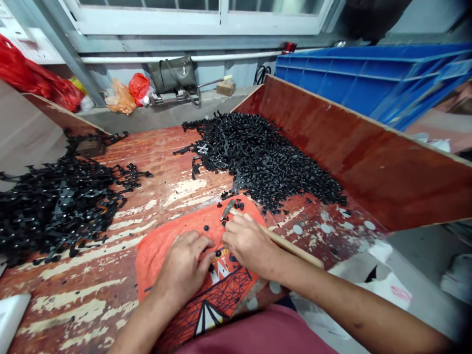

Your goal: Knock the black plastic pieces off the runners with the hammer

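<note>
My right hand [248,242] is closed round a tool with a wooden handle [295,248] and a small metal tip [227,208], which points at the orange cloth [173,236]. My left hand [184,265] rests on the cloth with its fingers curled, pinching a small black plastic piece [217,253] beside the right hand. A few small black round pieces [239,204] lie loose on the cloth near the tool tip.
A big heap of black plastic parts [258,157] lies beyond the cloth, another heap [62,201] at the left, on a worn red wooden table [110,275] with raised boards [361,157]. Blue crates [368,78] stand at the right; bags [173,73] lie by the wall.
</note>
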The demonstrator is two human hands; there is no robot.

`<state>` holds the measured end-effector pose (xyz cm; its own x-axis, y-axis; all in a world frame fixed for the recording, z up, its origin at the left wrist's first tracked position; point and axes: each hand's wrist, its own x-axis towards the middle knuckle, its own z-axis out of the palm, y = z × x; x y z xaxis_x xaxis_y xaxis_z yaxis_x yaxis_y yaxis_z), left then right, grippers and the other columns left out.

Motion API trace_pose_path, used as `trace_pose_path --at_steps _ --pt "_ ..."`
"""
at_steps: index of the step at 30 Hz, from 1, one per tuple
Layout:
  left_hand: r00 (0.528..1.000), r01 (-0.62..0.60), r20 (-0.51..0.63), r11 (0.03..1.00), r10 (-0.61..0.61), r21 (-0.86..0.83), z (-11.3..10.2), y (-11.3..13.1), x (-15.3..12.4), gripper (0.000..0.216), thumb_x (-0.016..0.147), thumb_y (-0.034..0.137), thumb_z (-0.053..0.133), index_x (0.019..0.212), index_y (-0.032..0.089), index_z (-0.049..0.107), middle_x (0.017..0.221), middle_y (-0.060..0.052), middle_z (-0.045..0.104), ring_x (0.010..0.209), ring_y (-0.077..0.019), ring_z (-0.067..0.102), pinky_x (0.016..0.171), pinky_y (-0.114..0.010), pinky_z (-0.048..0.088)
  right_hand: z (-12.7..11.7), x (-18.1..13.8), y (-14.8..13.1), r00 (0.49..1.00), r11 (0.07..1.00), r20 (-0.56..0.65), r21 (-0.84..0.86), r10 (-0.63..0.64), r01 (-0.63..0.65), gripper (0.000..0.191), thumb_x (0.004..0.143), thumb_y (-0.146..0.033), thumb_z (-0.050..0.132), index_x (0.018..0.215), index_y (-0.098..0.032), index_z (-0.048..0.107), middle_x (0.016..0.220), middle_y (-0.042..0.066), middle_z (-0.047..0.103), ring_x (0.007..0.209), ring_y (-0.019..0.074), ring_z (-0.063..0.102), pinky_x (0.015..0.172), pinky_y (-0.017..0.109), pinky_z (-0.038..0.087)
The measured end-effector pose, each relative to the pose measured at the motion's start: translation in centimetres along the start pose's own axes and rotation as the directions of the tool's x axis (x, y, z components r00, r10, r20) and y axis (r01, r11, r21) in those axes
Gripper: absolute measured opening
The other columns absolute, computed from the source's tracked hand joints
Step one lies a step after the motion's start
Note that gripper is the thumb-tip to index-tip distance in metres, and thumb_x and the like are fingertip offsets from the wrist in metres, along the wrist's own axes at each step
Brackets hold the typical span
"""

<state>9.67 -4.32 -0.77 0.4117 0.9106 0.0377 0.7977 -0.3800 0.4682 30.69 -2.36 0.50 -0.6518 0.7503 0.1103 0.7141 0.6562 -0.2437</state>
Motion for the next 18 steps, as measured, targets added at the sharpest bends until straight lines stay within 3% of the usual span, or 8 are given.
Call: trace_pose_path --at_steps 2,6,11,15,18 --pt "1.0 0.007 -0.003 0.998 -0.006 0.065 0.0 0.0 -0.2 0.019 0.091 0.027 0.056 0.102 0.023 0.07 0.094 -0.007 0.067 0.089 -0.0241 0.062 0.083 -0.038 0.047 0.2 0.2 0.0 0.999 0.999 -0.004 0.023 0.044 -0.044 0.017 0.093 -0.019 0.058 0.078 -0.019 0.067 0.086 0.005 0.064 0.093 0.0225 0.05 0.087 0.037 0.032" --pt "0.993 0.113 -0.049 0.988 -0.108 0.102 -1.0 -1.8 -1.4 0.025 0.09 0.029 0.055 0.11 0.022 0.068 0.099 -0.008 0.069 0.093 -0.0252 0.064 0.085 -0.039 0.048 -0.8 -0.8 1.9 0.982 0.982 -0.122 0.136 0.147 -0.13 0.012 0.093 -0.02 0.061 0.099 -0.022 0.07 0.1 0.004 0.069 0.095 0.0212 0.053 0.085 0.035 0.031" --pt "0.968 0.231 -0.105 0.972 -0.227 0.035 -1.1 -3.1 -3.1 0.022 0.091 0.034 0.054 0.101 0.023 0.069 0.094 -0.006 0.073 0.087 -0.023 0.067 0.081 -0.037 0.051 -2.0 -3.7 4.1 0.962 0.974 -0.154 0.08 0.223 -0.213 0.013 0.093 -0.017 0.061 0.092 -0.022 0.073 0.085 0.004 0.069 0.084 0.021 0.053 0.079 0.036 0.029" --pt "0.985 0.147 -0.09 0.989 -0.148 -0.021 1.1 -1.7 -2.2 0.023 0.092 0.036 0.055 0.107 0.024 0.068 0.102 -0.006 0.073 0.094 -0.0229 0.067 0.086 -0.036 0.05 -2.0 -4.0 3.6 0.97 0.979 -0.138 0.042 0.201 -0.197 0.016 0.093 -0.016 0.059 0.089 -0.022 0.073 0.082 0.004 0.07 0.083 0.0211 0.053 0.08 0.036 0.029" --pt "0.995 0.082 -0.05 0.996 -0.081 0.033 2.2 -0.9 -1.4 0.021 0.094 0.03 0.05 0.096 0.023 0.069 0.09 -0.006 0.071 0.086 -0.0232 0.065 0.081 -0.037 0.049 -1.4 -2.8 2.8 0.984 0.991 -0.119 0.024 0.135 -0.133 0.015 0.094 -0.018 0.059 0.091 -0.023 0.073 0.096 0.004 0.073 0.087 0.0208 0.055 0.084 0.037 0.029"
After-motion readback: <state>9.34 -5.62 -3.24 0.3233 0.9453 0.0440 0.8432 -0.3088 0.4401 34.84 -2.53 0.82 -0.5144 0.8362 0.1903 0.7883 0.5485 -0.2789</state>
